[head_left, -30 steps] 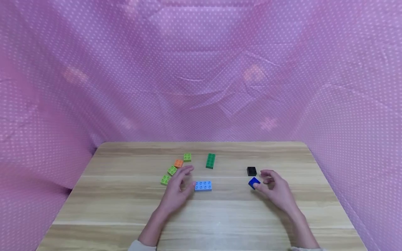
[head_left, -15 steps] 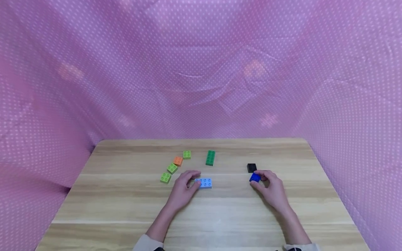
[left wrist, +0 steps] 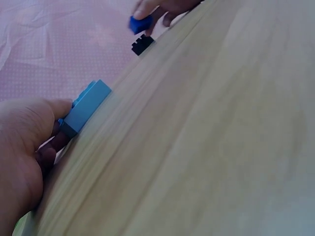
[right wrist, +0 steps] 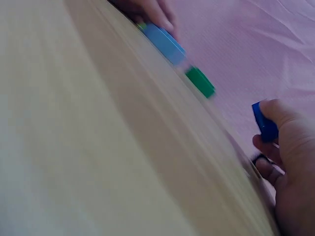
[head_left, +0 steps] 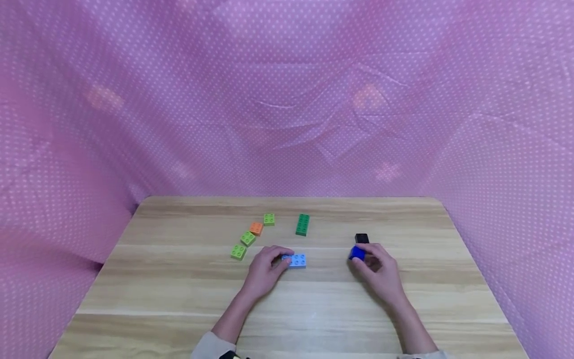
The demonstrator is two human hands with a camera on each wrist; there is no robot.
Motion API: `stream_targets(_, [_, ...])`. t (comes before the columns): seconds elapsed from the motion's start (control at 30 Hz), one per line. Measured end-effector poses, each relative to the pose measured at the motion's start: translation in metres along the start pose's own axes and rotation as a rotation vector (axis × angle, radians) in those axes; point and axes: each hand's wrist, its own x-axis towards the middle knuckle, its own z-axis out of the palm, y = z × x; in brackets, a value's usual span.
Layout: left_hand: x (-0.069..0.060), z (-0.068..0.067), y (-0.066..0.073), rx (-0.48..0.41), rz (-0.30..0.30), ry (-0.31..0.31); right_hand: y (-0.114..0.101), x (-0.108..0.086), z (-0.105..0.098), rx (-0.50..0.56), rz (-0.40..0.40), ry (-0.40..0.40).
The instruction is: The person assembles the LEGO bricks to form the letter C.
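My left hand point(head_left: 264, 271) pinches the left end of a light blue brick point(head_left: 299, 260), which lies on the table with its studs up. In the left wrist view the thumb is against the stud side of that light blue brick point(left wrist: 88, 105). My right hand point(head_left: 383, 274) grips a small dark blue brick point(head_left: 357, 253) between thumb and fingers. The right wrist view shows this dark blue brick point(right wrist: 267, 124) raised off the table and tilted. Just behind it sits a black brick point(head_left: 361, 238), partly covered by the right fingers.
A dark green brick point(head_left: 302, 225) lies farther back, behind the light blue one. Left of it an orange brick point(head_left: 256, 228) sits among light green bricks point(head_left: 248, 238) in a slanting row. A pink dotted cloth point(head_left: 287, 124) hangs around the wooden table point(head_left: 314, 319).
The left hand has moved right and taken hold of the light blue brick. My right fingers have closed around the dark blue brick, which has come up off the table and slightly left.
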Motion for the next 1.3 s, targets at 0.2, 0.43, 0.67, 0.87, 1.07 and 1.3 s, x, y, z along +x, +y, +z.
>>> stream_targets(0.2, [0.004,0.012,0.008,0.028,0.015,-0.021,-0.016,-0.002,0.038,0.057,-0.017,-0.131])
stream_targets(0.43, [0.015,0.019,0.012,0.062,0.03,-0.017,-0.02,0.017,0.062,0.024,-0.093,-0.204])
stream_targets(0.67, [0.011,0.019,0.019,0.056,0.011,-0.025,-0.021,0.015,0.067,-0.012,-0.183,-0.236])
stream_targets(0.87, [0.008,0.022,0.019,0.062,0.011,-0.026,-0.022,0.011,0.07,-0.072,-0.198,-0.281])
stream_targets(1.07, [0.01,0.022,0.017,0.061,0.031,-0.017,-0.023,0.012,0.073,-0.111,-0.192,-0.283])
stream_targets(1.3, [0.01,0.022,0.016,0.064,0.036,-0.014,-0.025,0.013,0.074,-0.171,-0.208,-0.282])
